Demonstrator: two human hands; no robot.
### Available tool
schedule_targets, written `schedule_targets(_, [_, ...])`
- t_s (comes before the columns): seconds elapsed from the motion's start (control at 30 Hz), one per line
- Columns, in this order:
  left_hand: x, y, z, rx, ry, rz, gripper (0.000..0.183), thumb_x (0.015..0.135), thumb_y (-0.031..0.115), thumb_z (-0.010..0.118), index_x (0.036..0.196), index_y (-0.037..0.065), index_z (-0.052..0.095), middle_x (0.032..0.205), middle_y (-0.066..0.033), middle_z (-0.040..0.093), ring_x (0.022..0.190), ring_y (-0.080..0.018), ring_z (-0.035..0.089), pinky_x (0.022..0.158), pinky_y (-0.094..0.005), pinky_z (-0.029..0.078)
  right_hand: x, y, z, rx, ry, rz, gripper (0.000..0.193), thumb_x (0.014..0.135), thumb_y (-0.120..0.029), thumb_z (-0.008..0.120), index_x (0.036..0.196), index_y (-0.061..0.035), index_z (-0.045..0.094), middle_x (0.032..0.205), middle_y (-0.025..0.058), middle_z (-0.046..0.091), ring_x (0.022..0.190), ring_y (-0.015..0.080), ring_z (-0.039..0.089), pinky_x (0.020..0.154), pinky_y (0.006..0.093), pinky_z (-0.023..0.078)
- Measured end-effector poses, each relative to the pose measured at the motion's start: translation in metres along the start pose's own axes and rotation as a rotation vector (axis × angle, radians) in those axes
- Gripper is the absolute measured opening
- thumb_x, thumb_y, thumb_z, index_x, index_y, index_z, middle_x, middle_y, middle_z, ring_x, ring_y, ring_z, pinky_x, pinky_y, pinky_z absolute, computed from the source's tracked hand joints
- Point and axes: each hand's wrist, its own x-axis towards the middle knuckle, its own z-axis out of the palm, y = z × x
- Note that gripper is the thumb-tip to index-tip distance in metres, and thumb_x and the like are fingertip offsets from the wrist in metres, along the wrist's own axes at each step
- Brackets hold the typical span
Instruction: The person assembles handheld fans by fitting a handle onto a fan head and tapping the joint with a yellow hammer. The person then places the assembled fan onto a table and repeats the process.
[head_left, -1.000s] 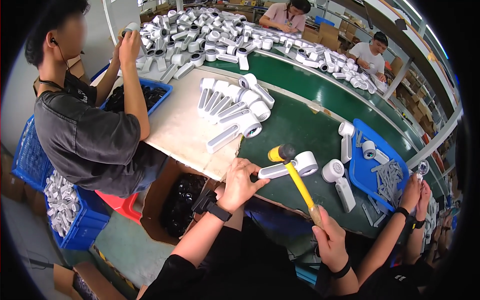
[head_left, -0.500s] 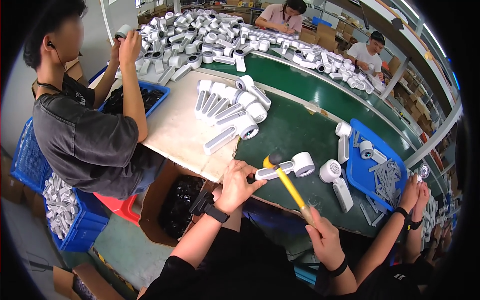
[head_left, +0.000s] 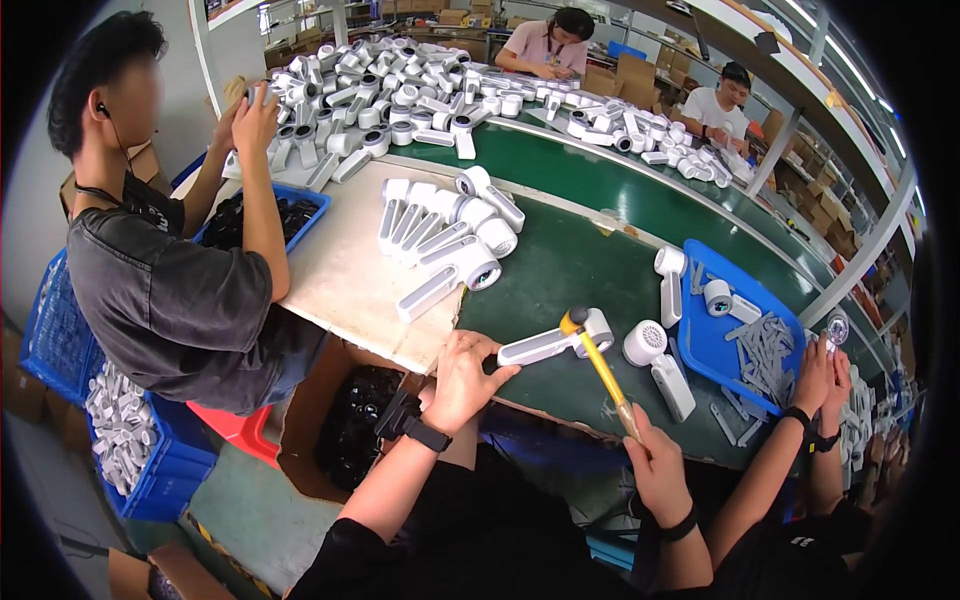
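Note:
My left hand is closed on the handle end of a white handheld fan with a grey strip, which lies on its side on the green tabletop, round head to the right. In my right hand is a hammer with a yellow handle. The hammer's dark and yellow head sits over the joint between the fan's handle and its round head, partly hiding it; whether they touch I cannot tell. Just right of it are two more fans, a grilled one and an upright one.
A blue tray holds grey strips and a fan. Several fans lie on a pale board, beside a co-worker at the left. Beyond runs a green conveyor with heaped fans. Another person's hands work at the right. A cardboard box stands below.
The hammer head has moved right along the fan, from the handle to near the round head. My left hand keeps its hold. The whole view has shifted slightly.

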Motion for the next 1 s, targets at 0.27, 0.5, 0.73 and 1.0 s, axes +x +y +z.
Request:
schedule_targets(0.27, [0.009, 0.036, -0.019, -0.375, -0.283, -0.518, 0.042, 0.092, 0.016, 0.072, 0.129, 0.004, 0.056, 0.081, -0.0088, 0.065, 0.066, -0.0161, 0.057, 0.063, -0.0301, 0.047, -0.014, 0.006, -0.007, 0.188, -0.066, 0.29, 0.049, 0.092, -0.002, 0.062, 0.14, 0.0028, 0.053, 0.098, 0.0128, 0.068, 0.075, 0.0151, 0.057, 0.073, 0.0267, 0.047])
schedule_targets(0.5, [-0.005, 0.003, -0.04, -1.369, -0.399, -1.001, 0.043, 0.103, 0.039, 0.053, 0.133, 0.009, 0.051, 0.081, -0.0047, 0.06, 0.057, -0.0077, 0.048, 0.047, -0.0214, 0.034, -0.019, -0.002, -0.001, 0.322, -0.126, 0.263, 0.052, 0.09, 0.001, 0.061, 0.141, 0.0024, 0.052, 0.091, 0.0051, 0.063, 0.069, 0.0074, 0.052, 0.064, 0.022, 0.043])
schedule_targets(0.73, [-0.016, 0.015, -0.034, 0.429, 0.149, -0.119, 0.042, 0.076, 0.032, 0.084, 0.103, 0.002, 0.07, 0.085, -0.0148, 0.066, 0.089, -0.0334, 0.06, 0.075, -0.039, 0.051, 0.002, -0.02, -0.002, 0.071, -0.223, 0.087, 0.052, 0.089, 0.001, 0.063, 0.141, 0.0016, 0.052, 0.084, 0.0077, 0.058, 0.071, 0.0144, 0.053, 0.067, 0.0262, 0.044])
schedule_targets(1.0, [-0.009, -0.004, -0.03, -0.025, -0.049, -0.126, 0.024, 0.071, 0.017, 0.087, 0.089, 0.005, 0.075, 0.085, -0.0103, 0.068, 0.088, -0.03, 0.057, 0.081, -0.0401, 0.047, 0.008, -0.026, 0.017, -0.018, -0.28, 0.023, 0.049, 0.091, -0.002, 0.065, 0.139, -0.0002, 0.054, 0.083, 0.0132, 0.058, 0.071, 0.0249, 0.057, 0.068, 0.0329, 0.047])
